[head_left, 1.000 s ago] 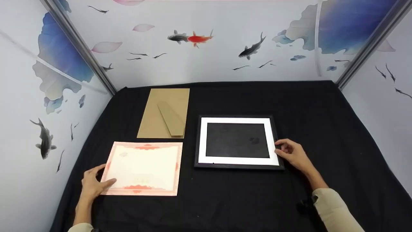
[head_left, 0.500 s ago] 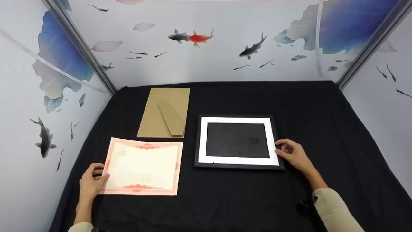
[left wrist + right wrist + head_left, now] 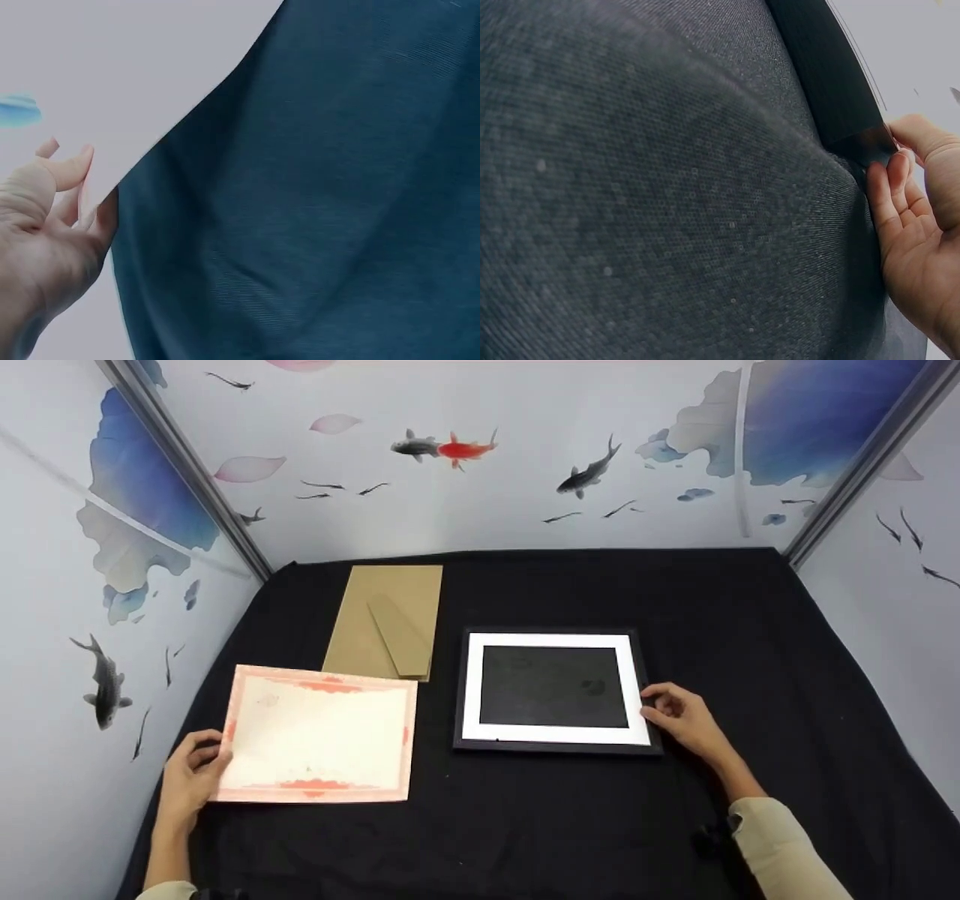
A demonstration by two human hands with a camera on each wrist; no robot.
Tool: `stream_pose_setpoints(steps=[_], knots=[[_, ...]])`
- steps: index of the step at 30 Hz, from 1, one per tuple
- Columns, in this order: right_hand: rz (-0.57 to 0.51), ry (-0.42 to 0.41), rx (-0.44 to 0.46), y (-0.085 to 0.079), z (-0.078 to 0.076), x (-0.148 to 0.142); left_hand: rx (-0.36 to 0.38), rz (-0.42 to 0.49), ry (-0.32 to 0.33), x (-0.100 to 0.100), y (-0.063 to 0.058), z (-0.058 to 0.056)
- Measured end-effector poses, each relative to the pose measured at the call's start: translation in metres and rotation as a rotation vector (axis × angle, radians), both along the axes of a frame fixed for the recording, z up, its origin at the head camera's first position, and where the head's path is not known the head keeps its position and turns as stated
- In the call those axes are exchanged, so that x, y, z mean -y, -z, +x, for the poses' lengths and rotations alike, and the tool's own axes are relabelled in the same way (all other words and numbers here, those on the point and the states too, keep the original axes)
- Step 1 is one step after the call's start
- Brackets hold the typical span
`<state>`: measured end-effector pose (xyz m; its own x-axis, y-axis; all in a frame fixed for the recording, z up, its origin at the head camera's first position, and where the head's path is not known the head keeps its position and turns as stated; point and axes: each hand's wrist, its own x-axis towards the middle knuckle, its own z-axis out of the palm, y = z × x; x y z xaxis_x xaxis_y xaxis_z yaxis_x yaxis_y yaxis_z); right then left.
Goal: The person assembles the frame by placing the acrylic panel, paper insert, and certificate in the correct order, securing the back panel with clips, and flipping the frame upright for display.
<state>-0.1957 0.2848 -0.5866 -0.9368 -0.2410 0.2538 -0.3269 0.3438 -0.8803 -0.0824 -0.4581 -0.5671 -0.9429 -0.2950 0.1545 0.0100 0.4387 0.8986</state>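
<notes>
My left hand [image 3: 189,780] pinches the left edge of a cream certificate [image 3: 319,735] with a red-pink ornamental border. The sheet is raised off the cloth, and its far edge overlaps the near end of a brown backing board. In the left wrist view, the thumb and fingers press the pale sheet [image 3: 157,60] between them. My right hand [image 3: 682,721] grips the right edge of a black picture frame [image 3: 555,748] with a white mat [image 3: 472,690]. The right wrist view shows the thumb on the upper edge of the frame [image 3: 825,75] and fingertips at its side.
The brown backing board [image 3: 397,581] with its easel leg [image 3: 401,645] lies behind the certificate. Black cloth [image 3: 562,825] covers the table. White panels [image 3: 517,517] printed with fish and leaves stand on the left, back and right.
My left hand has lifted the certificate off the cloth and moved it slightly left and away from me. The right hand and the picture frame have stayed still.
</notes>
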Motion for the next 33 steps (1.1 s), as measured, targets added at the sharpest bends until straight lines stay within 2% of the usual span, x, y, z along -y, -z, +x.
stream_pose_setpoints(steps=[7,11,17,26,33], knots=[[-0.005,0.003,0.003,0.000,0.000,-0.001,0.012,0.349,0.067,0.009,-0.020,-0.001],[-0.010,0.001,0.007,0.001,0.001,-0.002,0.014,0.463,0.066,0.004,-0.029,-0.008],[-0.009,0.000,0.021,0.000,-0.001,-0.002,0.009,0.513,0.051,-0.018,-0.034,-0.030],[0.003,-0.002,0.037,-0.001,0.000,-0.002,-0.035,0.549,0.065,-0.071,-0.035,-0.065],[-0.021,-0.004,0.037,0.000,0.000,-0.002,-0.018,0.626,0.106,-0.114,-0.025,-0.080]])
